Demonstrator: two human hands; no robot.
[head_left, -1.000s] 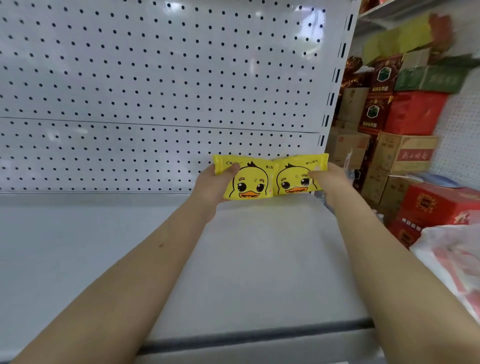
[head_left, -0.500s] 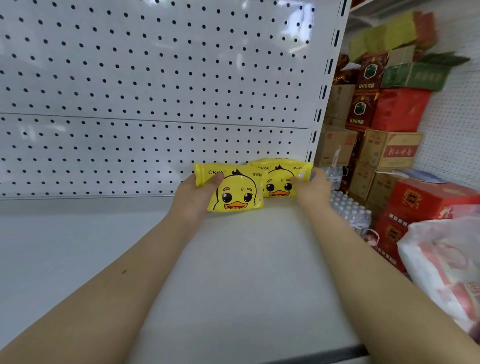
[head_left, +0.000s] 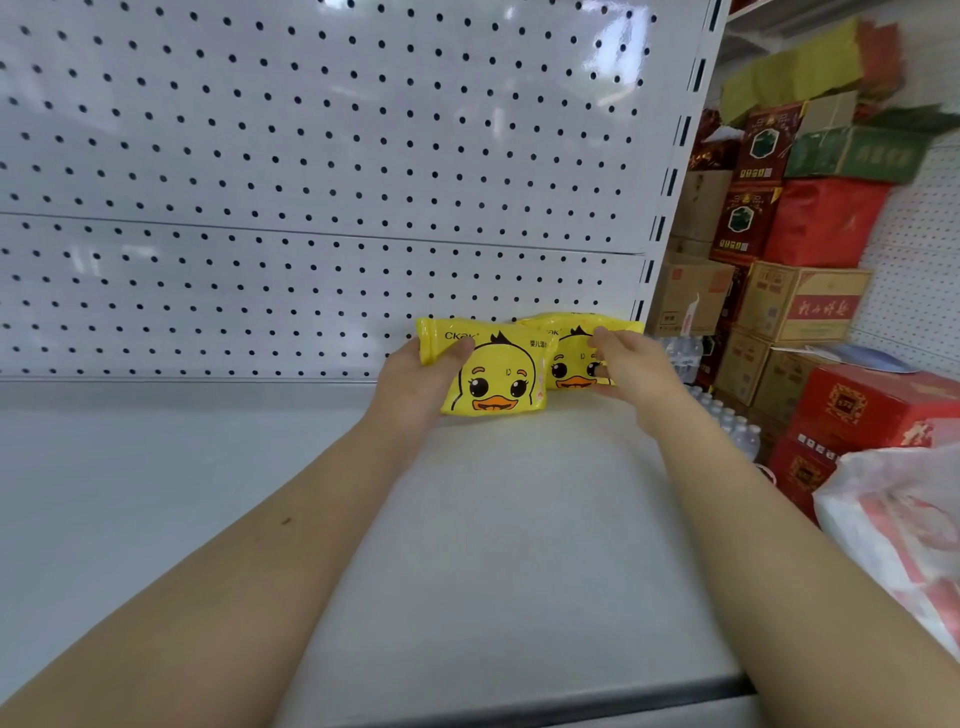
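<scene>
A white perforated metal back panel (head_left: 311, 156) rises behind a pale grey store shelf (head_left: 467, 545), where a person's two bare arms reach in toward the rear right corner. The left hand (head_left: 415, 379) grips a soft yellow plastic pack printed with a cartoon duck face (head_left: 493, 374), thumb pressed on its upper left corner, the other fingers hidden behind it. The right hand (head_left: 628, 364) pinches a second yellow duck pack (head_left: 571, 358) between curled fingers and thumb. This one sits nearer the panel and is partly overlapped by the first. Whether either pack touches the shelf cannot be told. Beyond the shelf's right upright stand closed brown cardboard cartons (head_left: 800, 306), red gift boxes (head_left: 872, 405) and shrink-wrapped clear water bottles (head_left: 727, 421). A white plastic bag (head_left: 893, 525) holds red-printed goods, too blurred to identify.
</scene>
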